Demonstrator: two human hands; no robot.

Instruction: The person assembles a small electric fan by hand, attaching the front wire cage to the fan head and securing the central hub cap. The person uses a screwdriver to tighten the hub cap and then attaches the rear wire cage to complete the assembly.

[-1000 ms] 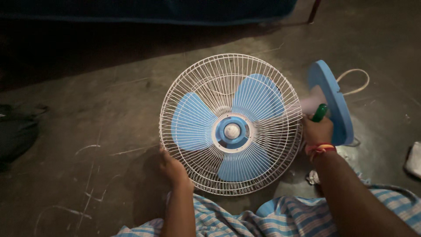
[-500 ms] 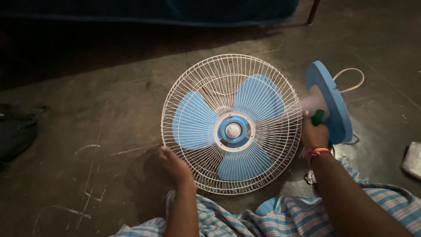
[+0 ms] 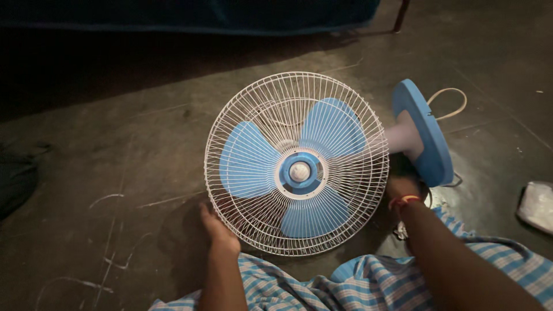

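A table fan (image 3: 296, 164) is lying tipped over on a dark concrete floor (image 3: 127, 150), cage facing up toward the camera. The cage is thin white wire, a round dome of fine ribs fanning out from a white ring in the middle. Behind the wires are three smooth, light blue plastic blades (image 3: 247, 161) and a blue hub with a pale round cap. Off to the right, the fan's round blue base (image 3: 423, 132) stands on edge, joined by a short whitish neck, and a pale cord (image 3: 449, 101) loops on the floor behind it.

The left hand (image 3: 216, 227) is at the lower left rim of the cage, fingers up against the wire (I can't tell if it's really gripping or just resting there). The right hand (image 3: 403, 187) is tucked in behind the right edge of the cage near the neck, and most of it is hidden, so whether it's closed on anything can't be made out. There's a red and orange band at that wrist. The two hands are well apart, one on each side of the cage.

The floor is scuffed, with chalky scratch marks. Blue and white striped cloth (image 3: 322, 285) covers the lap at the bottom. A pale flat thing (image 3: 536, 207) is cut off at the right edge, and something dark on the left edge is too dim to identify.
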